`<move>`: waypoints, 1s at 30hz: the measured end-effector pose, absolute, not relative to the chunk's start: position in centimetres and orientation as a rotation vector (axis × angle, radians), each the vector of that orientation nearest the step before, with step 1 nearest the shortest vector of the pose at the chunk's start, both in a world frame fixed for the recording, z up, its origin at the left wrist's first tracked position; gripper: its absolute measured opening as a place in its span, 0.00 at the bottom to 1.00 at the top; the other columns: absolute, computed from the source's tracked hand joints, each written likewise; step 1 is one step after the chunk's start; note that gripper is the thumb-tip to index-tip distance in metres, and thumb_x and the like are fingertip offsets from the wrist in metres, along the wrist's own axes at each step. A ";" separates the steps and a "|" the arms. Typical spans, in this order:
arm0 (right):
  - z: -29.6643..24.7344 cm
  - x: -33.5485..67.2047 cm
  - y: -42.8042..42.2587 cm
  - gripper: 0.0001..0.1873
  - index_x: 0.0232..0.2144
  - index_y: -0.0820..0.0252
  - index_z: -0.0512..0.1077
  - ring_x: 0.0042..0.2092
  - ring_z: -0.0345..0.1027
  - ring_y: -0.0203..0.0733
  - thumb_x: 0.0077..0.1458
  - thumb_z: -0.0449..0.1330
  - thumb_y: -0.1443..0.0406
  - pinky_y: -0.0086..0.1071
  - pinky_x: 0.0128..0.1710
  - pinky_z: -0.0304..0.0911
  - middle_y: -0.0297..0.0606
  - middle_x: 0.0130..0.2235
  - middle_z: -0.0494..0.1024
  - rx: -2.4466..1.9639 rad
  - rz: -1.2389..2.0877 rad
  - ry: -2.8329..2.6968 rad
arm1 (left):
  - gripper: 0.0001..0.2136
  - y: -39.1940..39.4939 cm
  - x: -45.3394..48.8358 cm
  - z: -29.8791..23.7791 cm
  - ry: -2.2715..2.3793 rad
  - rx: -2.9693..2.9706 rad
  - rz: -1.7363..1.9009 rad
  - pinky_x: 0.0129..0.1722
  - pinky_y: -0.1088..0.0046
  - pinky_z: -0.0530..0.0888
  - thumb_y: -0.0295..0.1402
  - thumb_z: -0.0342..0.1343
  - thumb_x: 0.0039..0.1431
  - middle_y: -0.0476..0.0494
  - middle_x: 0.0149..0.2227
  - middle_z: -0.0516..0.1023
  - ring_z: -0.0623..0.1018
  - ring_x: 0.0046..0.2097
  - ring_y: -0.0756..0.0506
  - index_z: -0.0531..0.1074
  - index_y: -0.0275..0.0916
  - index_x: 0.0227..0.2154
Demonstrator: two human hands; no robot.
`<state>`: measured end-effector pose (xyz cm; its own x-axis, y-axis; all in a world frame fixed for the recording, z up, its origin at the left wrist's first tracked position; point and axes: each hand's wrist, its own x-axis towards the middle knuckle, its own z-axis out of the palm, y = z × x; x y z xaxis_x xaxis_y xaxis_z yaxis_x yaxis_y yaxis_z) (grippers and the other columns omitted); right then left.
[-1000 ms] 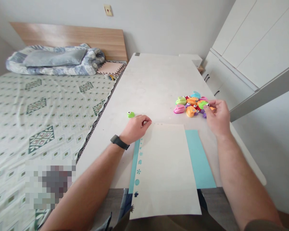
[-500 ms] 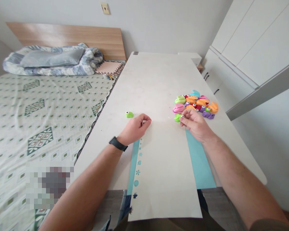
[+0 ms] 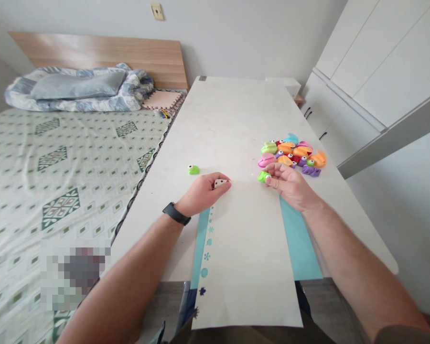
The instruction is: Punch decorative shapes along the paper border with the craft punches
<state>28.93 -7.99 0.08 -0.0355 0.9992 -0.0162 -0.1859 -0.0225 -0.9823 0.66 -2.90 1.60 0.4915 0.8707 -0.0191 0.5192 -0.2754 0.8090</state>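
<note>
My left hand [image 3: 202,193], with a black band at its wrist, pinches the far left corner of a long white sheet of paper [image 3: 252,258]. Part of that corner is raised between thumb and fingers, showing small dark star shapes. A row of cut-out shapes runs down the sheet's left edge. In my right hand [image 3: 292,186] is a small green craft punch [image 3: 263,177], held by the sheet's far edge; whether it touches the paper I cannot tell. Blue paper [image 3: 301,248] lies beneath. Another green craft punch [image 3: 193,169] stands beyond my left hand.
A pile of colourful craft punches [image 3: 290,153] sits just beyond my right hand on the white table [image 3: 232,124]. The sheet's near end hangs over the table edge. To the left is a bed [image 3: 93,167] with bedding; white cabinets [image 3: 372,71] stand right.
My left fingers have shifted slightly right and the paper corner with star shapes now shows between them. My right hand has turned the green craft punch and moved it slightly left.
</note>
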 end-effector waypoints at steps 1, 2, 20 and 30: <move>0.1 28.9 -8.0 0.20 0.44 0.54 0.74 0.46 0.72 0.39 0.49 0.74 0.63 0.34 0.45 0.68 0.36 0.44 0.77 -1.085 1.317 -1.100 | 0.17 -2.9 0.7 1.6 1.148 1.939 0.563 0.22 0.74 0.56 0.48 0.56 0.64 0.54 0.19 0.63 0.61 0.22 0.52 0.78 0.41 0.41; 0.1 28.9 -8.0 0.20 0.44 0.55 0.75 0.45 0.72 0.40 0.50 0.74 0.62 0.34 0.45 0.69 0.36 0.44 0.77 -1.099 1.309 -1.114 | 0.16 -2.9 0.6 1.5 1.148 1.937 0.564 0.21 0.74 0.56 0.48 0.56 0.64 0.54 0.19 0.63 0.61 0.22 0.52 0.78 0.41 0.41; 0.1 29.1 -8.2 0.23 0.49 0.52 0.76 0.43 0.70 0.41 0.51 0.73 0.59 0.37 0.46 0.68 0.37 0.43 0.76 -1.111 1.177 -1.273 | 0.16 -2.9 0.7 1.2 1.153 1.945 0.591 0.20 0.75 0.55 0.48 0.55 0.64 0.54 0.19 0.62 0.60 0.21 0.52 0.78 0.41 0.40; 0.0 29.4 -8.2 0.25 0.59 0.50 0.71 0.51 0.70 0.49 0.60 0.65 0.57 0.44 0.51 0.64 0.41 0.51 0.77 -1.332 0.729 -1.767 | 0.17 -3.0 0.9 1.1 1.141 1.957 0.596 0.20 0.75 0.56 0.49 0.55 0.64 0.53 0.20 0.64 0.62 0.22 0.52 0.79 0.40 0.41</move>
